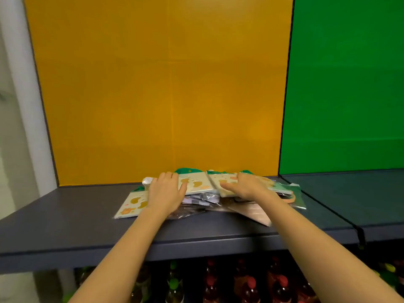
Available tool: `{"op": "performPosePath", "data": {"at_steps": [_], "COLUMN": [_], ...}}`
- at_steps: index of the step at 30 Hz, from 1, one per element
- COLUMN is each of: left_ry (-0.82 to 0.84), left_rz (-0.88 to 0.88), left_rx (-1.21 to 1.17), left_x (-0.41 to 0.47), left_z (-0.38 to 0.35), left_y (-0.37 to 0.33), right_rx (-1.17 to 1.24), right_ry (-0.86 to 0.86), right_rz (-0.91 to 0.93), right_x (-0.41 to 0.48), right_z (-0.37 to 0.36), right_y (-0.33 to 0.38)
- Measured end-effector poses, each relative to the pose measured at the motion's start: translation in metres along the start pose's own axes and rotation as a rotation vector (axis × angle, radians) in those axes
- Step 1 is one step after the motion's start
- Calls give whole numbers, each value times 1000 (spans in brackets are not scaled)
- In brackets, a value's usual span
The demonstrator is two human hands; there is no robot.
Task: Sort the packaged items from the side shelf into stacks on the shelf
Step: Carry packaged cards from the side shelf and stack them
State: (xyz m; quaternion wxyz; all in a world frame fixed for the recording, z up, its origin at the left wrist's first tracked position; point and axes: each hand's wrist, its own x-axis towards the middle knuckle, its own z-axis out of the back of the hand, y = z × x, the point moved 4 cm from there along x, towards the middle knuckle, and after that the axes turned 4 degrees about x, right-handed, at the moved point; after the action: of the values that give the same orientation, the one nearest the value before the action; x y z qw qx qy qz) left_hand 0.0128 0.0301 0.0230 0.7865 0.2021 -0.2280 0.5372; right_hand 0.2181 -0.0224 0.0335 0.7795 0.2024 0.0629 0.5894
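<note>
Dark grey flat shelf (65, 215) backed by orange panel (164, 84) and green panel (345, 84). Heap of pale printed plastic-wrapped packets (197, 184) lies mid-shelf. Left hand (165, 192) and right hand (249, 185) rest flat on it, fingers spread, gripping nothing. Bottles (251, 285) below

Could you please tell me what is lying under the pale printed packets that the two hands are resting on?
Under the pale printed packets lie crumpled clear wrappers and a pinkish flat pack on the grey shelf. The left hand and right hand cover the rest.
</note>
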Motion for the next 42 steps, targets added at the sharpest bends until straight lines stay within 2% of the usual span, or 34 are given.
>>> {"op": "performPosePath", "data": {"at_steps": [5, 10, 13, 17, 20, 23, 31, 36, 42], "left_ry": [63, 121, 188, 377, 507, 564, 499, 415, 238], "left_rz": [81, 150, 248, 346, 360, 350, 416, 404, 458], "left_rx": [-31, -47, -143, -165, -205, -218, -568, -1114, -1365], "left_x": [24, 35, 37, 44, 51, 56, 71, 78, 94], "left_z": [-17, -24, -27, -31, -38, -42, -47, -41, -24], "left_y": [-2, -2, -4, -9, -13, -16, -3, 17, 21], "right_rx": [-88, 30, 118, 229, 398, 460, 590, 676, 904], "right_ry": [172, 245, 181, 145, 58, -63, -92, -122, -182], "right_rz": [-55, -140, -90, -93, -82, -83, -181, -232, -291], "right_x": [29, 57, 67, 77, 84, 90, 92, 79, 37], "right_z": [-8, -7, -1, 3, 12, 22, 21, 28, 45], "right_y": [-5, -8, -12, -20, -25, -32, -44, -52, -77]}}
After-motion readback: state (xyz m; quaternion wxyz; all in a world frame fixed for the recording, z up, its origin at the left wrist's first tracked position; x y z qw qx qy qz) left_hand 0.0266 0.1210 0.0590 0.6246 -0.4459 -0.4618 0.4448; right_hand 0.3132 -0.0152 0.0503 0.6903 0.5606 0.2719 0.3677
